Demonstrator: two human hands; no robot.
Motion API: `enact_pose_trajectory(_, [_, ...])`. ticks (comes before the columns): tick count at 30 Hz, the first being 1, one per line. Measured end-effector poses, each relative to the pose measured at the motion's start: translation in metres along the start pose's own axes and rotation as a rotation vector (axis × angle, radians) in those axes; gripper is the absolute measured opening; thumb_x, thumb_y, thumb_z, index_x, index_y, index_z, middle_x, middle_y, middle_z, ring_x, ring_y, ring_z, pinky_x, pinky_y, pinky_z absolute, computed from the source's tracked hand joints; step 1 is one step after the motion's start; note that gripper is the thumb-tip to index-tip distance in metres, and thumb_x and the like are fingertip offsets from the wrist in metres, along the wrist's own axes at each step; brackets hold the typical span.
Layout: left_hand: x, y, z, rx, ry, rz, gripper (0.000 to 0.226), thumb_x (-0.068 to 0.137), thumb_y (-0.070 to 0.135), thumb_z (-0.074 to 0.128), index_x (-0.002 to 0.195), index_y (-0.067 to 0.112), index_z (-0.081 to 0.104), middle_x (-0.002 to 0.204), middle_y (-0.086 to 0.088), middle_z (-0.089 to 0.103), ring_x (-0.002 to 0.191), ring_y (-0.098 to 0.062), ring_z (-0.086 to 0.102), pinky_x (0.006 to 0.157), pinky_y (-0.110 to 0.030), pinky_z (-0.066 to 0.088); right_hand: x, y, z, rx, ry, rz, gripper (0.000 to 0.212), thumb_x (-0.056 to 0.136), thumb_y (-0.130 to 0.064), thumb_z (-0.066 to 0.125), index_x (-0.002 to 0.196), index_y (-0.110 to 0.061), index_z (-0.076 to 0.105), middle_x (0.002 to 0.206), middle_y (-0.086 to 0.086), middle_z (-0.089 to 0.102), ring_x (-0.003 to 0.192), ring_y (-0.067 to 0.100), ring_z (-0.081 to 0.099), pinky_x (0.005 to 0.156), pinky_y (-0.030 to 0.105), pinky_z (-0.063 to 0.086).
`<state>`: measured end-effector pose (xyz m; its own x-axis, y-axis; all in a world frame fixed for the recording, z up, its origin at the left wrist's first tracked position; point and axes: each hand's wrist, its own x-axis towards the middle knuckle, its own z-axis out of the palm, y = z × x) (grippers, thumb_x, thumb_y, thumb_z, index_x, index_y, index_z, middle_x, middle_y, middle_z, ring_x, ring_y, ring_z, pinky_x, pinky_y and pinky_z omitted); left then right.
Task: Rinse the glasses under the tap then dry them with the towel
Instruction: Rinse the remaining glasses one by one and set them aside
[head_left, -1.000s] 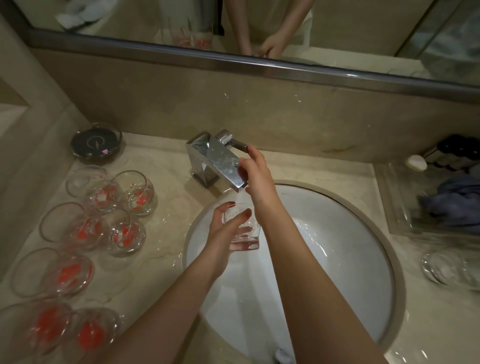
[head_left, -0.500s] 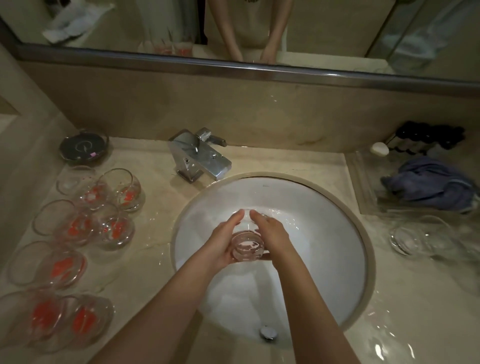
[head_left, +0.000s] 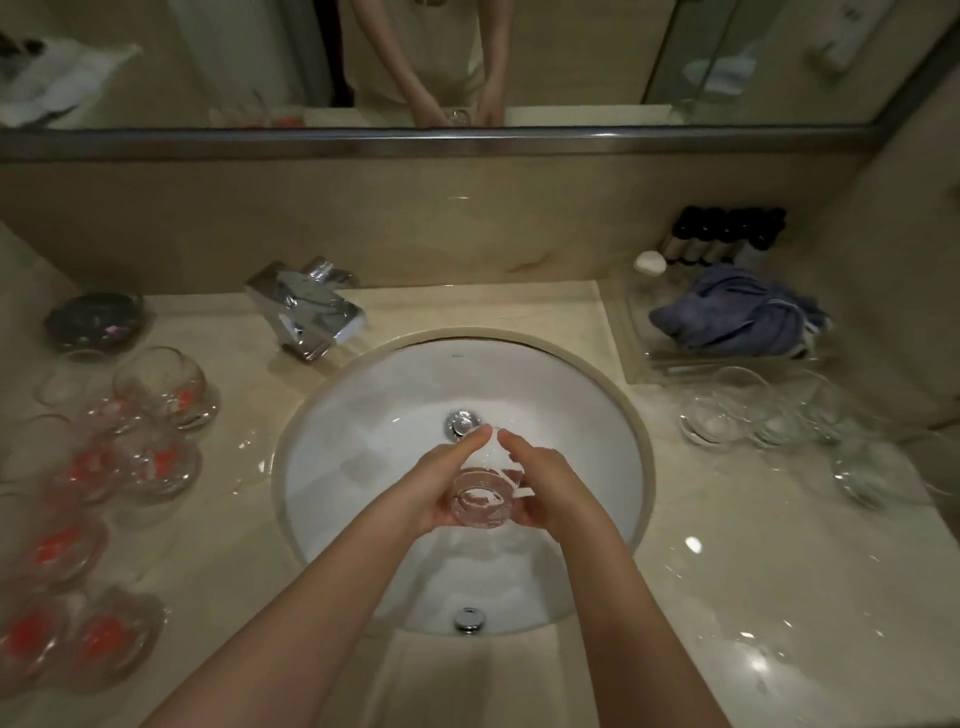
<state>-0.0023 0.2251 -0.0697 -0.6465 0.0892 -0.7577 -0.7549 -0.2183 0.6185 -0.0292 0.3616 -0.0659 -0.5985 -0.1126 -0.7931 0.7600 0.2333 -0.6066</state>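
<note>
Over the middle of the white sink (head_left: 358, 415), both hands hold one clear glass (head_left: 480, 499) between them. My left hand (head_left: 441, 483) wraps its left side and my right hand (head_left: 545, 488) cups its right side. The glass is tilted with its mouth towards me. The chrome tap (head_left: 306, 306) stands at the back left of the sink, and no water runs from it. Several glasses with red marks (head_left: 161, 387) lie on the counter to the left. A blue towel (head_left: 737, 312) is bunched in a clear tray at the back right.
Several clear glasses (head_left: 753, 410) lie on the wet counter to the right of the sink. A dark round dish (head_left: 93, 319) sits at the back left. Small dark bottles (head_left: 727, 234) line the wall behind the towel. A mirror runs along the wall above.
My right hand left the tap handle and came down to the glass. Both hands now hold it lower, over the middle of the sink, away from the spout.
</note>
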Motion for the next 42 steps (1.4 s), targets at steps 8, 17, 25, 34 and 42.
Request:
enact_pose_trajectory(8, [0.000, 0.018, 0.082, 0.332, -0.065, 0.243, 0.066, 0.066, 0.058, 0.074, 0.114, 0.013, 0.067, 0.110, 0.000, 0.071, 0.102, -0.012, 0.065, 0.089, -0.028, 0.052, -0.033, 0.027, -0.095, 0.321, 0.016, -0.343, 0.044, 0.087, -0.039, 0.065, 0.123, -0.015, 0.059, 0.115, 0.007, 0.067, 0.100, 0.024, 0.068, 0.079, 0.033, 0.056])
enact_pose_trajectory(17, [0.008, 0.021, 0.178, 0.603, -0.253, 0.489, 0.043, 0.063, 0.019, 0.090, 0.098, 0.032, 0.069, 0.099, 0.005, 0.064, 0.081, -0.007, 0.065, 0.074, -0.018, 0.053, -0.073, 0.059, -0.209, 0.225, 0.172, -0.592, 0.052, 0.073, -0.009, 0.077, 0.120, -0.024, 0.060, 0.117, 0.003, 0.064, 0.096, 0.014, 0.069, 0.082, 0.027, 0.055])
enact_pose_trajectory(25, [0.021, 0.032, 0.251, 1.064, -0.398, 0.759, 0.072, 0.057, 0.029, 0.094, 0.122, 0.016, 0.064, 0.111, 0.001, 0.064, 0.100, -0.010, 0.061, 0.091, -0.023, 0.050, -0.094, 0.053, -0.282, -0.150, 0.298, -0.612, 0.080, 0.059, 0.003, 0.087, 0.125, -0.027, 0.054, 0.112, 0.000, 0.056, 0.100, 0.019, 0.062, 0.077, 0.020, 0.054])
enact_pose_trajectory(34, [0.044, 0.034, 0.289, 1.348, -0.300, 0.889, 0.074, 0.056, 0.039, 0.092, 0.121, 0.019, 0.064, 0.105, -0.001, 0.060, 0.096, -0.017, 0.057, 0.088, -0.034, 0.047, -0.076, 0.039, -0.321, -0.827, 0.440, -0.615, 0.088, 0.065, -0.032, 0.087, 0.141, -0.020, 0.045, 0.124, -0.001, 0.057, 0.124, 0.019, 0.037, 0.102, 0.028, 0.031])
enact_pose_trajectory(42, [0.058, 0.036, 0.304, 1.795, -0.070, 0.969, 0.087, 0.061, 0.071, 0.074, 0.133, 0.026, 0.056, 0.121, 0.005, 0.057, 0.120, -0.015, 0.047, 0.091, -0.033, 0.026, -0.059, 0.036, -0.331, -1.036, 0.466, -0.549, 0.086, 0.069, -0.042, 0.081, 0.143, -0.027, 0.039, 0.134, -0.008, 0.051, 0.128, 0.018, 0.027, 0.099, 0.037, 0.028])
